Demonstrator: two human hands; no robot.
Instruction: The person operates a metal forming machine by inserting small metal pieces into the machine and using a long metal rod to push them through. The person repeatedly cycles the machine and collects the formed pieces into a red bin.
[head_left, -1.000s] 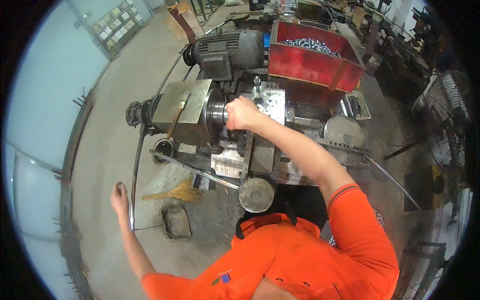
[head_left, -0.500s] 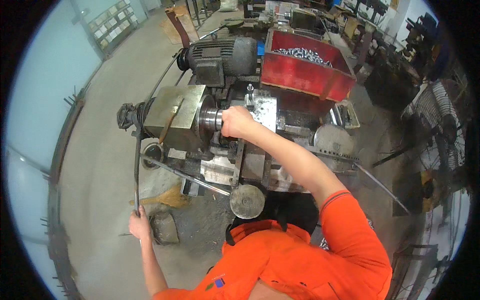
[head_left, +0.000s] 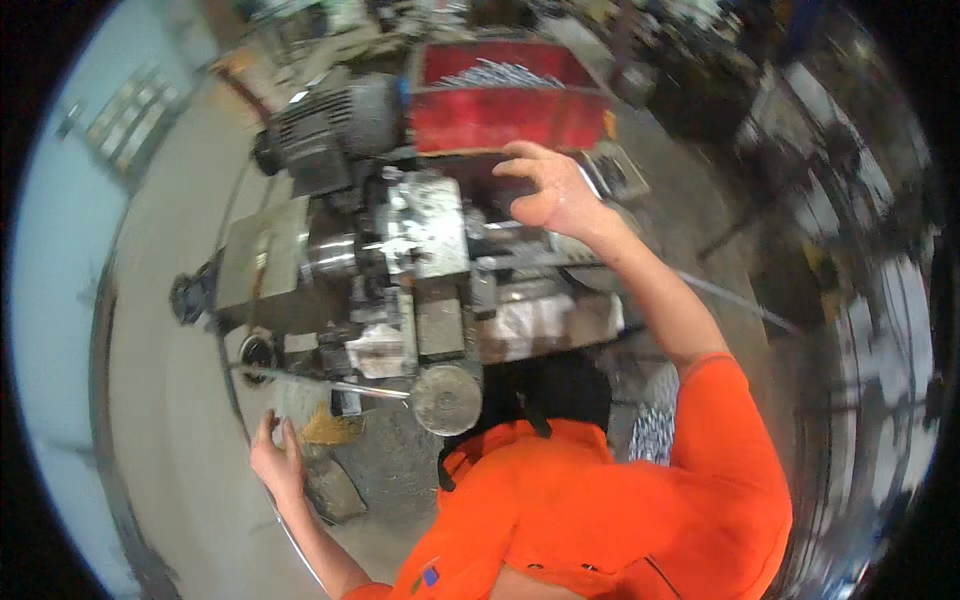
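Note:
My right hand [head_left: 565, 195] hovers just in front of the red box [head_left: 510, 118], its fingers spread and nothing seen in them. Below and left of it stands a lathe-like machine with a shiny round spindle nose [head_left: 332, 254] sticking out of a pale metal housing [head_left: 262, 255]. Beside the spindle is a bright metal block [head_left: 437, 225]. At the lower left, my left hand [head_left: 278, 458] is raised with thumb and fingers apart, close to a long thin lever [head_left: 232, 385]. Blur hides whether the hand touches that lever.
Small shiny metal parts [head_left: 497, 75] lie in the red box. A dark ribbed motor [head_left: 325, 130] sits behind the housing. A bar handle [head_left: 345, 385] and a round metal disc [head_left: 446, 400] are near my body. A broom head [head_left: 332, 425] lies on the floor.
My right hand has left the spindle nose and moved right, toward the red box, with its fingers opening. My left hand has loosened from the lever. The view has swung right and blurred.

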